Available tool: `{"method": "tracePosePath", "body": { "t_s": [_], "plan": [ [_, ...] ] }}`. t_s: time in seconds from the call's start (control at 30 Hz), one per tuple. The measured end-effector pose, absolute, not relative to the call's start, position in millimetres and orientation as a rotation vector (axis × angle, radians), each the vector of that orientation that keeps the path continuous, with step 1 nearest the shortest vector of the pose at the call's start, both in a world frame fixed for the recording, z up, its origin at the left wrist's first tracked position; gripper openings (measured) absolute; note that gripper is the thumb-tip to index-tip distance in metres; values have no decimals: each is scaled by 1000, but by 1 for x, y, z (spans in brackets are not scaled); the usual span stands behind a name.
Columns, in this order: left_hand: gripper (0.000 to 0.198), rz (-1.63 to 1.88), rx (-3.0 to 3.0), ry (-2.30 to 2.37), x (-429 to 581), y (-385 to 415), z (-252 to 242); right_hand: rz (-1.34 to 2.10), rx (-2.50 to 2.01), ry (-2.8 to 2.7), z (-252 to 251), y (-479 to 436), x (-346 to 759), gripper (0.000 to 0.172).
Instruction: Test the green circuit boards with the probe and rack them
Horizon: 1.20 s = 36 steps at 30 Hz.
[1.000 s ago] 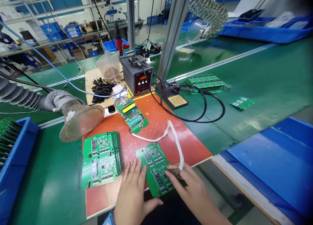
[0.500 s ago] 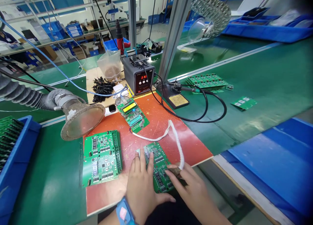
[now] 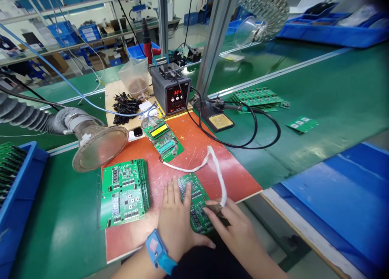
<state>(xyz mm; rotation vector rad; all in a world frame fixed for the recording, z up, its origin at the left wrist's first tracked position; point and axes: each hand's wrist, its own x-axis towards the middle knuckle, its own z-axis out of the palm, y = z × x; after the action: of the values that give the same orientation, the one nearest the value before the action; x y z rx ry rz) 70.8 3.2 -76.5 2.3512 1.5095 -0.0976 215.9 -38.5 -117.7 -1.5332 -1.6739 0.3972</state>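
Note:
A green circuit board [image 3: 197,208] with digit displays lies on the red mat [image 3: 133,242]. Flat on its left side rests my left hand [image 3: 176,218], fingers stretched out, a blue wrist strap [image 3: 159,250] behind it. At the board's right edge my right hand [image 3: 234,226] pinches a brownish connector [image 3: 216,208] against the board; its contact end is hidden by the fingers. From the connector a white-sleeved cable [image 3: 219,173] runs to a programmer board [image 3: 164,139] with a lit yellow screen. Left of my hands is a stack of similar circuit boards [image 3: 124,194].
Behind the mat stand a soldering station [image 3: 172,90] and an iron stand with a yellow sponge [image 3: 221,122]. A fume hood [image 3: 101,147] hangs at left above the bench. Blue bins [image 3: 27,190] flank the left side. More boards [image 3: 257,99] lie at right.
The view has shifted slightly. A blue light seen on the programmer board earlier no longer shows. Both hands keep nearly the same positions on the board.

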Motion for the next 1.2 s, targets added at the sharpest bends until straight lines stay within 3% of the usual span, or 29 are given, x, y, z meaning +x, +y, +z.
{"method": "tracePosePath", "body": {
  "t_s": [0.47,0.6,0.7,0.87,1.0,1.2],
  "plan": [
    [124,-114,2346,1581,85,0,-67,658,-1493,-1655,-101,-32,233,20],
    [128,-181,2357,1547,80,-27,-40,540,-1492,-1680,-77,-18,246,23],
    [126,-33,2507,1430,49,-39,-8,395,-1420,-1814,-61,3,250,27],
    [125,81,2576,1598,-36,-10,31,242,-1305,-2165,-41,50,224,40],
    [129,-46,2473,1631,-80,25,33,-21,-1263,-2226,2,97,173,42],
    [136,-108,2411,1606,-91,34,19,385,-928,-2026,96,176,59,20]
  ]
}}
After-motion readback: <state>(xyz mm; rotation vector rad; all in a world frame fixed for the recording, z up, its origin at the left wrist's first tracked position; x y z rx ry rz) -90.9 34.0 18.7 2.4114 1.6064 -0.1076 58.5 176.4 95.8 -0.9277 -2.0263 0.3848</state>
